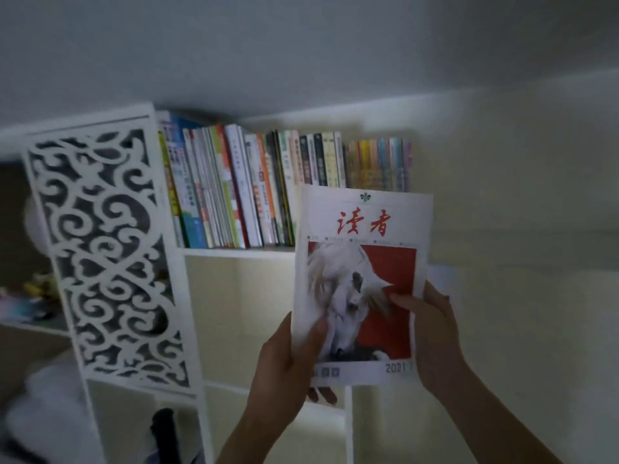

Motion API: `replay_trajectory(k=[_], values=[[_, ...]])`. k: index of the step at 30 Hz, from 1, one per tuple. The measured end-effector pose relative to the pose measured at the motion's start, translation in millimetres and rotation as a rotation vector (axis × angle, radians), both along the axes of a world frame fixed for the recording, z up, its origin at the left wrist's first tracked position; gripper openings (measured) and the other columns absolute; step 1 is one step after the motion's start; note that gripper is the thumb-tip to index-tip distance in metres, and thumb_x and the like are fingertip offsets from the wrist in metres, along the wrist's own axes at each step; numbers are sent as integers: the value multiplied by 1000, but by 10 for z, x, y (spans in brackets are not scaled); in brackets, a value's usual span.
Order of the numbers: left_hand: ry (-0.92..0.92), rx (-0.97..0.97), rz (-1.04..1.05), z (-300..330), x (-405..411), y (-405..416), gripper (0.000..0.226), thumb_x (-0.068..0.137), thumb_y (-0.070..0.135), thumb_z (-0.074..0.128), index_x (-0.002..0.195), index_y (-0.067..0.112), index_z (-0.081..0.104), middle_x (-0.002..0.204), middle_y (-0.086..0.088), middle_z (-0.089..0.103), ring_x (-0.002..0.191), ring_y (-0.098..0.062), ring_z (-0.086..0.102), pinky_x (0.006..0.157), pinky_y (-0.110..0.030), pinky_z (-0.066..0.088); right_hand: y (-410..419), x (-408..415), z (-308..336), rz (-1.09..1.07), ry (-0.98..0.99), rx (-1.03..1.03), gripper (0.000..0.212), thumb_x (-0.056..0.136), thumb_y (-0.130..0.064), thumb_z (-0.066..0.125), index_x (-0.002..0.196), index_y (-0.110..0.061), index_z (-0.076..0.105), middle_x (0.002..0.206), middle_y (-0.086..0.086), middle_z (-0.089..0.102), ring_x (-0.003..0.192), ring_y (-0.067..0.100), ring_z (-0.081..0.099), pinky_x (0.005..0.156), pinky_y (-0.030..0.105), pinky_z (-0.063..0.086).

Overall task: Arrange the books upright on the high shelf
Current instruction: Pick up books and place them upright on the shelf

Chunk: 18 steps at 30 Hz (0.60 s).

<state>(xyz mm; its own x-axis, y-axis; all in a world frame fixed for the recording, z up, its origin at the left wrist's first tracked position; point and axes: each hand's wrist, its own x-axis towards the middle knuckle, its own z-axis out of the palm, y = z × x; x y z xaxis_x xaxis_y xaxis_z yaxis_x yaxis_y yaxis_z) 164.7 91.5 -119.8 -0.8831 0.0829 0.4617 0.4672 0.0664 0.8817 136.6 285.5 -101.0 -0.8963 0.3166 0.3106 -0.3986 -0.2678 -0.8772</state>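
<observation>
A thin magazine [365,229] with a white cover, red characters and a white horse on red is held upright in front of the shelf. My left hand [288,360] grips its lower left edge, thumb on the cover. On the lower right edge, my right hand [432,333] holds it with the thumb across the picture. Behind it the high shelf [234,253] carries a row of several books [234,185] standing upright, leaning slightly left. The magazine hides the row's lower right end.
A white panel [107,249] with cut-out scrollwork closes the shelf's left side. Lower compartments [241,316] lie below the high board. A pale wall [522,229] fills the right. The ceiling [301,45] sits close above the books. Blurred items show at far left.
</observation>
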Motion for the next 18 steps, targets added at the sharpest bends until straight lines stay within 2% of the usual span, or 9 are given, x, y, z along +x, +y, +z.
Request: replay_trajectory(k=[3,6,8,9,11,14,15,17,18], values=[[18,6,82,279,-27,-399,24,96,42,64,110,23,62,74,-12,74,43,-42,63,38,-32,48,-483,-195,343,50,29,-11,28,84,0,63,103,-17,76,93,8,78,86,32,73,77,41,57],[53,-2,163,467,-145,-792,25,93,40,70,106,19,64,67,-13,71,40,-42,61,38,-37,51,-953,-463,589,61,38,54,28,87,-4,63,107,-19,74,97,5,77,92,30,73,77,39,57],[96,-11,284,522,-226,-1032,15,95,36,69,97,21,66,60,-10,68,36,-38,59,37,-40,52,-1226,-652,691,28,48,235,18,92,-16,67,108,-23,69,102,1,74,97,25,71,82,39,57],[121,-23,372,540,-267,-1148,11,96,34,68,92,24,66,57,-8,66,35,-35,58,36,-37,51,-1351,-750,730,4,52,382,21,93,-27,71,112,-25,63,106,-2,71,98,19,68,82,37,56],[161,-57,570,525,-371,-1370,12,97,33,65,86,28,64,54,-5,64,32,-27,58,33,-29,47,-1557,-940,777,-76,60,623,45,87,-42,77,121,-29,51,112,-8,64,100,11,64,82,32,54],[212,-124,814,523,-538,-1657,9,93,30,71,94,21,72,45,1,56,27,-12,53,37,-20,46,-1758,-1240,807,-339,223,830,53,82,-48,78,123,-29,50,121,-8,60,107,12,60,89,37,57],[236,-156,868,532,-595,-1722,10,88,25,77,94,17,75,43,6,53,27,-8,52,40,-10,44,-1810,-1349,809,-430,289,887,52,82,-49,76,122,-28,50,122,-6,60,109,14,59,88,37,57],[273,-236,924,542,-725,-1830,15,78,16,87,89,10,79,40,11,48,32,-3,54,57,6,35,-1913,-1526,858,-572,387,973,54,81,-55,70,122,-25,51,123,-1,60,114,19,57,90,38,55],[278,-277,929,558,-772,-1865,16,75,13,89,86,9,79,39,13,46,31,0,52,61,9,31,-1962,-1599,894,-633,411,1009,56,81,-56,69,123,-23,52,124,2,59,116,22,56,92,40,54]])
